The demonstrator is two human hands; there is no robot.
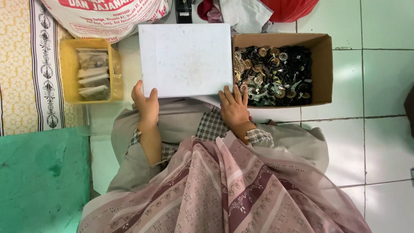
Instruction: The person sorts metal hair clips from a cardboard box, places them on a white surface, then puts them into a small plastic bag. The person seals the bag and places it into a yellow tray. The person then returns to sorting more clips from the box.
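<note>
Draped over my lap, nearest of all, was the pink patterned shawl [224,190], with grey sleeves and checked cuffs showing above it. Both my hands rested at the near edge of the white board [185,59], which lay flat in front of me over my knees. My left hand [146,105] gripped the board's near left corner, thumb up on its top surface and fingers curled beneath, so it was closed on the board. My right hand [235,108] lay at the near right corner with fingers together and stretched forward, their tips on the board's edge; whether it actually gripped the board or only pressed against it I could not tell.

Just right of the board, touching its side, stood the cardboard box [324,69], filled with a heap of small black and brass-coloured metal parts [274,75]. To the left, near but apart from the board, sat the yellow plastic tray [67,71] holding small clear packets. Beyond the board lay a printed white sack [103,17] and a red bag [289,8]. A green mat [41,181] covered the floor at my left, beside a patterned cloth [21,64], and pale tiles [379,142] spread to my right
</note>
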